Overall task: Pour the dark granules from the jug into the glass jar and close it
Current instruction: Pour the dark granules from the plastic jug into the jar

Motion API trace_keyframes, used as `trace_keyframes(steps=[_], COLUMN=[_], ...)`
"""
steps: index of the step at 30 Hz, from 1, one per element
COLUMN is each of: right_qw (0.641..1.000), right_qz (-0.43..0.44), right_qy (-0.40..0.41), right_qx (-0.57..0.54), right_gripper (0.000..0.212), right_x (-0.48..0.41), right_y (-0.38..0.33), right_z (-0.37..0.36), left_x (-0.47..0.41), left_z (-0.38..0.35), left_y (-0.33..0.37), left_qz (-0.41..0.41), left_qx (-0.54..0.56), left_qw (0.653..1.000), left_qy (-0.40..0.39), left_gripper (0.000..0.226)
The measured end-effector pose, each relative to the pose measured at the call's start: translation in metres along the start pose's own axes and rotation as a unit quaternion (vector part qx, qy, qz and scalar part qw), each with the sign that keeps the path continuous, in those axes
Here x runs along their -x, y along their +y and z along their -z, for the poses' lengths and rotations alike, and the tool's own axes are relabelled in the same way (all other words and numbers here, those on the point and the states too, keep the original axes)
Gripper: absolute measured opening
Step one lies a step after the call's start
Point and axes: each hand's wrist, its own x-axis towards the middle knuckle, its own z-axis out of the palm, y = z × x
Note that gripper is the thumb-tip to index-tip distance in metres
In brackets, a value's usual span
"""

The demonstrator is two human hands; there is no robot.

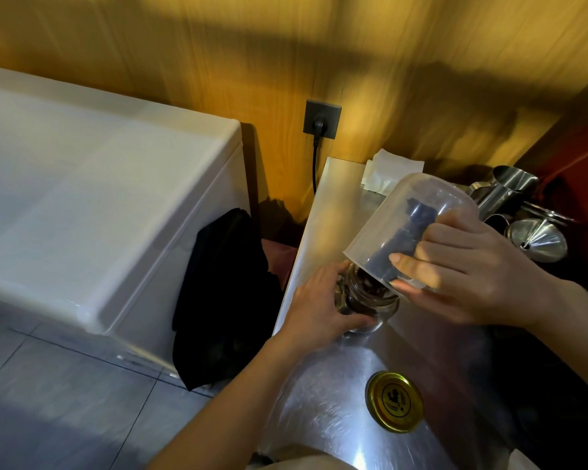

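My right hand [462, 269] grips a clear plastic jug [398, 212], tipped steeply with its mouth down over the glass jar [370, 300]. Dark granules [401, 239] lie along the jug's lower side and run into the jar's mouth. The jar stands upright on the steel counter [336, 385] and holds dark granules. My left hand [319, 307] wraps around the jar's left side. The gold jar lid [394, 401] lies flat on the counter, nearer to me than the jar.
Steel pitchers [510, 188] and a metal funnel [537, 239] stand at the counter's back right. Folded white paper [387, 174] lies at the back. A white chest freezer [99, 198] with a black cloth [224, 293] hanging beside it stands left of the counter's edge.
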Motion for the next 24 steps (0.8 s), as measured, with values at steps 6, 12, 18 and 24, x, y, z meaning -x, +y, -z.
trace_keyframes(steps=[6, 12, 18, 24], right_qw=[1.000, 0.999, 0.999, 0.999], right_qz=[0.013, 0.022, 0.023, 0.033], right_qy=[-0.012, -0.037, -0.035, -0.033], right_qx=[0.008, 0.011, 0.013, 0.008], right_gripper=[0.015, 0.015, 0.015, 0.015], right_x=[-0.0031, -0.0053, -0.0054, -0.0061], right_y=[-0.0044, -0.0051, -0.0060, -0.0070], right_z=[0.0035, 0.0065, 0.0061, 0.0062], left_x=[-0.0010, -0.0022, -0.0025, -0.0041], left_z=[-0.0002, -0.0013, -0.0025, -0.0042], left_y=[-0.0007, -0.0024, -0.0046, -0.0079], left_qz=[-0.010, -0.013, -0.009, -0.001], left_qx=[0.001, 0.010, 0.009, 0.001], left_qw=[1.000, 1.000, 1.000, 1.000], left_qy=[0.005, 0.007, 0.006, 0.003], left_gripper=[0.086, 0.085, 0.084, 0.080])
